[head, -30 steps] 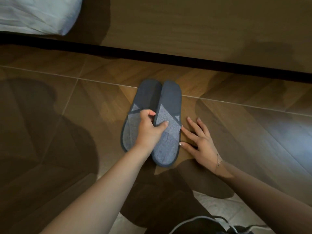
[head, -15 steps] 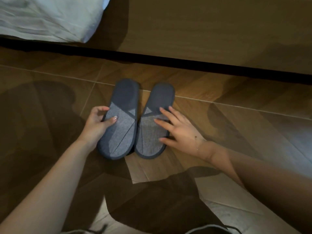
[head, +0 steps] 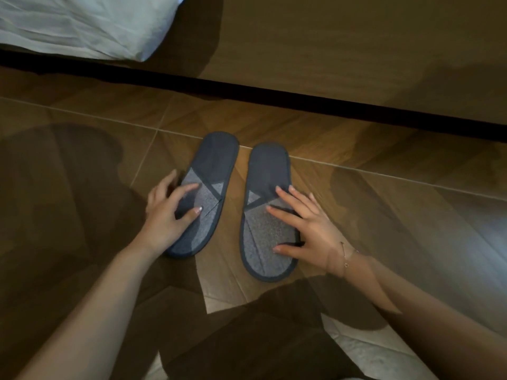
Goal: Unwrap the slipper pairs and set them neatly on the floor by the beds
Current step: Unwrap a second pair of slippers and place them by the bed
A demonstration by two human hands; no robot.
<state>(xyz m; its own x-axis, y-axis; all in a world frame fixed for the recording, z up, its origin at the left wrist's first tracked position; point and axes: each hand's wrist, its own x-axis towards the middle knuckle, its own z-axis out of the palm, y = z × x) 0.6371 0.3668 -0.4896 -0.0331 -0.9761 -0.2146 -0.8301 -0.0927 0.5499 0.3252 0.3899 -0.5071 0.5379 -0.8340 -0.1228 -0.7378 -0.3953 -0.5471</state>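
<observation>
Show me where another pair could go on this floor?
Bare wood-look floor lies right of the right grey fabric slipper, up to the dark bed base. The gap between it and the left grey slipper is too narrow.

Two slippers (head: 238,204) side by side on floor (head: 384,204), bed (head: 329,45) apparently behind

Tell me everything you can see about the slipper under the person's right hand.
The dark blue flat slipper with a grey fabric upper lies flat on the brown wood-look tiled floor, its dark heel end pointing toward the wooden bed base. A dark strap line crosses its grey textured band, and dark trim edges the sole. The right hand rests on it, fingers spread and straight. It sits beside its matching slipper, a strip of floor between them, not touching.
</observation>
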